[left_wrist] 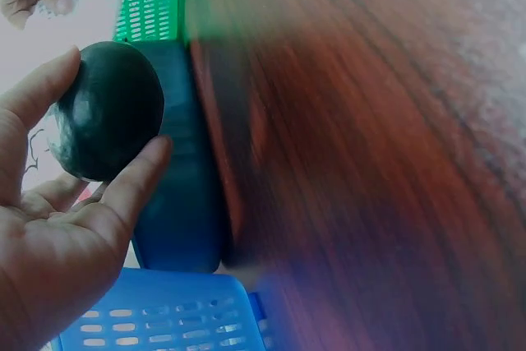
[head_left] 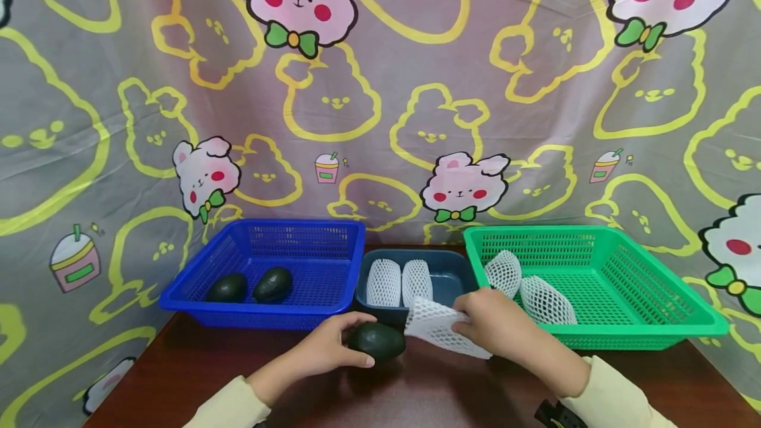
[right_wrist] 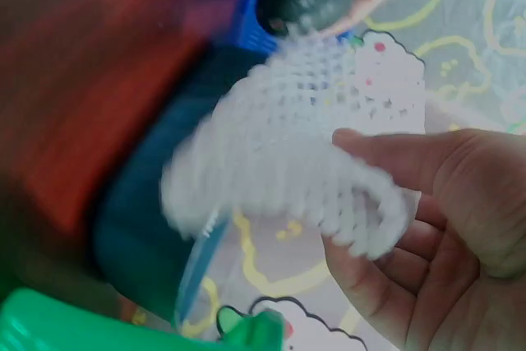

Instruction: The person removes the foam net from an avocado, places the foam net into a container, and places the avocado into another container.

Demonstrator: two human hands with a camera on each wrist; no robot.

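My left hand [head_left: 321, 350] grips a dark green avocado [head_left: 378, 342] above the front of the table, thumb on one side and fingers on the other. In the left wrist view the smooth avocado [left_wrist: 111, 113] sits between the thumb and fingers. Just to its right, my right hand [head_left: 496, 322] pinches a white foam net sleeve [head_left: 436, 327], whose one end points at the avocado. The right wrist view shows the net [right_wrist: 279, 154] loose and flattened, the thumb pressing on it. Net and avocado are close together; the avocado is outside the net.
A blue basket [head_left: 267, 314] with two avocados [head_left: 273, 284] stands at the left. In the middle, a dark teal bin [head_left: 454, 283] holds two white foam nets [head_left: 384, 283]. At the right, a green basket [head_left: 630, 330] holds two bulging white nets [head_left: 547, 300]. A patterned cloth [head_left: 380, 98] hangs behind.
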